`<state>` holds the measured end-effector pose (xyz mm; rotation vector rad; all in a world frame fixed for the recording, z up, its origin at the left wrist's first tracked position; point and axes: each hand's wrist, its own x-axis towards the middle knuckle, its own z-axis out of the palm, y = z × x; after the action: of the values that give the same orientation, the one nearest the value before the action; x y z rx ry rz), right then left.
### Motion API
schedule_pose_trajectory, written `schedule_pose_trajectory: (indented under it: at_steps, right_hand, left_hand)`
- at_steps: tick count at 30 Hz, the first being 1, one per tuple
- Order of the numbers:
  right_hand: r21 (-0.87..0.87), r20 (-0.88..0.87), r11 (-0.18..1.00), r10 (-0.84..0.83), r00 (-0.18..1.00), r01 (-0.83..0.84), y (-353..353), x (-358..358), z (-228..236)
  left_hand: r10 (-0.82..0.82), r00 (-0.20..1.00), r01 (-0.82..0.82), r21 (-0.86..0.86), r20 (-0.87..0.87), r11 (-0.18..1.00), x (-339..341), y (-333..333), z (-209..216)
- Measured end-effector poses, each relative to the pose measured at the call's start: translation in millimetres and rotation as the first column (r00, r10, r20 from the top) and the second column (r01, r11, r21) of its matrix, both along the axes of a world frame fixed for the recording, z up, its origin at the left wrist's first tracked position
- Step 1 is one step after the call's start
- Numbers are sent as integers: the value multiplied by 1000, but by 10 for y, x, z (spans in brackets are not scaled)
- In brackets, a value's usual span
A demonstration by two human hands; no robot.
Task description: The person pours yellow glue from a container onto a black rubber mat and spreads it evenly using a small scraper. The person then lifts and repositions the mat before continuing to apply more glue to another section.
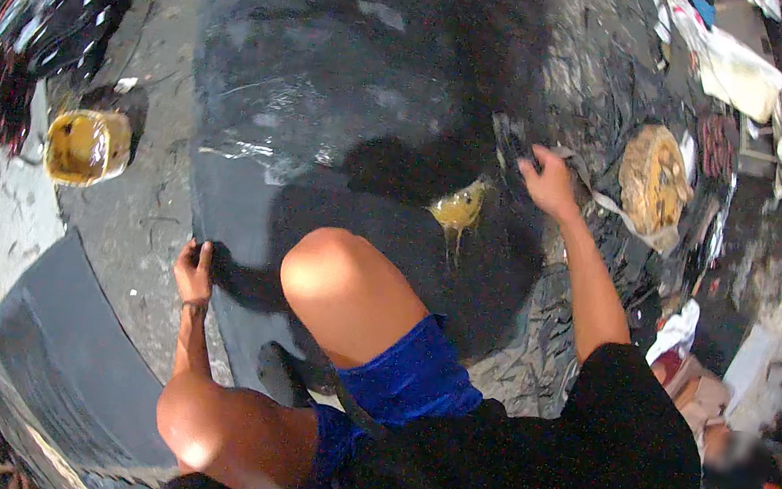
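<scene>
I crouch over a large black rubber sheet [334, 84] spread on the ground. My left hand [194, 268] grips the sheet's near left edge. My right hand [549, 180] reaches to the sheet's far right side and holds a dark flat tool [512, 141] against it. A blob of yellow glue [458, 209] lies on the black surface just left of my right hand, with thin drips running down. My bare knee [331, 271] and blue shorts [407, 374] sit between the two arms.
A yellow tub of glue [87, 146] stands on the concrete at the left. A round yellowish container [656, 178] sits right of my right hand, among cloths and scraps. Another black strip [64, 337] lies at the lower left. Another person crouches at the lower right [701, 402].
</scene>
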<state>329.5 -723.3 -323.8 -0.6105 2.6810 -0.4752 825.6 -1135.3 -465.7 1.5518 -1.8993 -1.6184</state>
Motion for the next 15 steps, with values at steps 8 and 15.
schedule_pose_trajectory:
  at_steps: [8, 15]
  right_hand:
    - [204, -161, 959, -164, 973, 195, 59, 1144, -393]
    - [-15, -99, 993, -114, 989, 113, -1683, 1937, -526]
  left_hand:
    - [-133, 991, 133, -99, 8, 986, -150, 122, 168]
    - [-115, 986, 113, -25, -123, 993, -155, 139, 346]
